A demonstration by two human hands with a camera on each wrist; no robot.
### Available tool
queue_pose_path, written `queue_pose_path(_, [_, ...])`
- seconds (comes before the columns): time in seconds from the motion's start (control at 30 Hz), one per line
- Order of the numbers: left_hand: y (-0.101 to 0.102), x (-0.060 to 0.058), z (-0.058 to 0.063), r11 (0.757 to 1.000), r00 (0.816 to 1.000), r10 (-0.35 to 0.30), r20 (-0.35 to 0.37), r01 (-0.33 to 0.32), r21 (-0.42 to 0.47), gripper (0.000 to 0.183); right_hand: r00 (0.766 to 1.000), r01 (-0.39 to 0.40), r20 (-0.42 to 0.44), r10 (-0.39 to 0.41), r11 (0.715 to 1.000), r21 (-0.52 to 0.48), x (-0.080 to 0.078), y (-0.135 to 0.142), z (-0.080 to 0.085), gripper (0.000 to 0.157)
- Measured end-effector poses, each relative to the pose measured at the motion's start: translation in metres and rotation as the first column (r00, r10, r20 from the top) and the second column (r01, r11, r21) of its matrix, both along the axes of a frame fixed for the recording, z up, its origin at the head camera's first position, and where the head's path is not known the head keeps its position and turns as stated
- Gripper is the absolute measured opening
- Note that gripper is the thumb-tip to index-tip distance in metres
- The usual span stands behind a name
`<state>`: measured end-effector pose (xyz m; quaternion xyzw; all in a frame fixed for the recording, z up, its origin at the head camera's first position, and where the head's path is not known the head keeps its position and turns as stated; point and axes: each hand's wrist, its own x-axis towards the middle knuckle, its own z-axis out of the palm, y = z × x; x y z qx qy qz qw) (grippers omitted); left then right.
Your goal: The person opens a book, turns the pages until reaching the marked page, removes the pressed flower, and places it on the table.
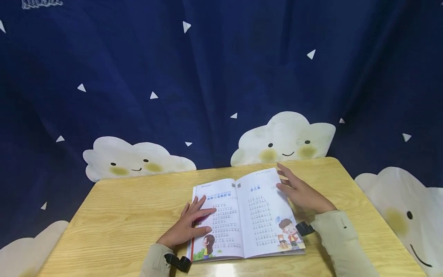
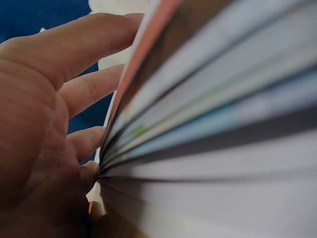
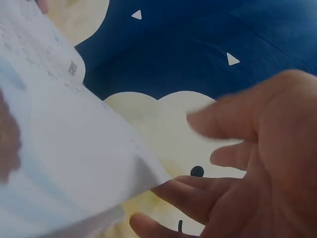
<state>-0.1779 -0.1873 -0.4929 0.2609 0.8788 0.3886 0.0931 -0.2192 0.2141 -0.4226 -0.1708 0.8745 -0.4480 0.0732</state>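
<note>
An open book (image 1: 263, 221) lies on the wooden table, with printed text and cartoon children on both pages. My left hand (image 1: 188, 225) rests at its left edge, fingers spread and reaching onto the left page. In the left wrist view, fanned page edges (image 2: 208, 109) stand close beside that hand. At the upper right edge of the book is my right hand (image 1: 304, 194), its fingers extended. The right wrist view shows a page corner (image 3: 148, 173) touching a finger from the front, while the thumb (image 3: 218, 119) stands apart from the paper.
The wooden table (image 1: 114, 219) extends to both sides of the book. Behind it hangs a dark blue curtain (image 1: 214, 77) with white triangles and smiling clouds. A black strap-mounted camera (image 1: 180, 263) sits on the left wrist, and another (image 1: 304, 229) on the right.
</note>
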Motion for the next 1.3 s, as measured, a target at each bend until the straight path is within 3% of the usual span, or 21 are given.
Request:
queue_pose_path(0.17, [-0.002,-0.001,0.0,1.0,1.0,-0.006,-0.014,0.006,-0.006,0.055,0.999,-0.039,-0.009,0.039,0.999,-0.035,-0.003,0.001,0.001,0.057])
queue_pose_path(0.37, [-0.003,0.0,0.001,1.0,1.0,0.002,-0.011,-0.002,-0.023,0.056,0.991,-0.127,-0.059,0.121,0.987,-0.094,-0.007,0.005,0.0,0.058])
queue_pose_path(0.6, [-0.003,0.002,0.001,1.0,1.0,0.0,0.01,0.0,-0.015,0.056,0.99,-0.135,-0.041,0.133,0.989,-0.055,-0.007,0.008,-0.004,0.071])
queue_pose_path(0.7, [-0.003,0.002,0.001,1.0,1.0,-0.002,0.002,0.002,-0.012,0.055,0.989,-0.13,-0.07,0.127,0.991,-0.039,-0.007,0.009,-0.004,0.075])
queue_pose_path(1.3, [-0.002,0.0,0.002,1.0,1.0,-0.021,0.0,0.021,-0.013,0.055,0.981,-0.152,-0.128,0.145,0.987,-0.052,-0.008,0.008,-0.004,0.082])
